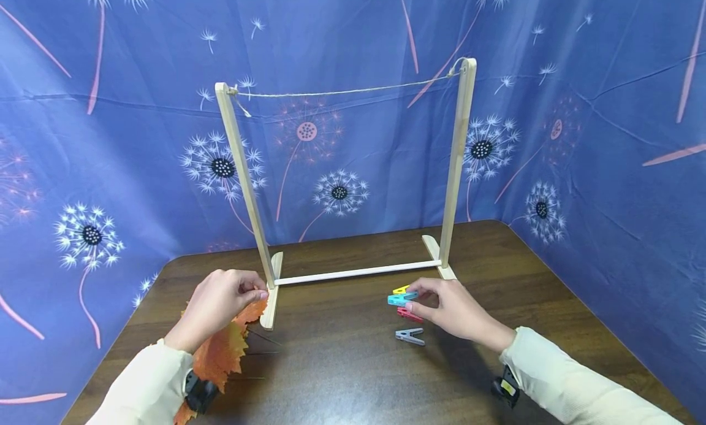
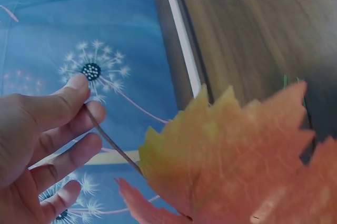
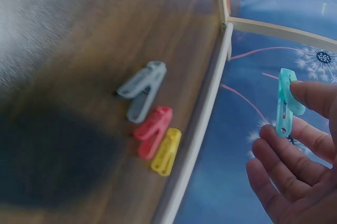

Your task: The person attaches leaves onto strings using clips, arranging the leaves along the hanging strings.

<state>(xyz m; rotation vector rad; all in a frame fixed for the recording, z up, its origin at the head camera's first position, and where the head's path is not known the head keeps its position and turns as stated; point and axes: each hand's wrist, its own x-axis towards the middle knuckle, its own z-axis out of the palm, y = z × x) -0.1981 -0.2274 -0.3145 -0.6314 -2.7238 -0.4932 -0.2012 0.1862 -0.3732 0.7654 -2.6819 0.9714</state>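
My left hand [image 1: 223,302] pinches the thin brown stem of an orange leaf [image 2: 226,155] between thumb and forefinger; the leaf has a yellow-green edge and hangs off the stem in the left wrist view. More orange leaves [image 1: 220,351] lie on the table below that hand. My right hand [image 1: 449,308] pinches a turquoise clothespin [image 3: 285,103] between thumb and fingers, held above the table. Beneath it on the tabletop lie a yellow clothespin [image 3: 166,153], a red clothespin [image 3: 154,132] and a grey clothespin [image 3: 142,90].
A wooden frame [image 1: 458,161] stands at the back of the brown table [image 1: 331,363], with a string [image 1: 342,93] tied between its two posts. A white rod [image 1: 358,271] joins the posts low down. Behind hangs a blue curtain [image 1: 375,149] with dandelion prints.
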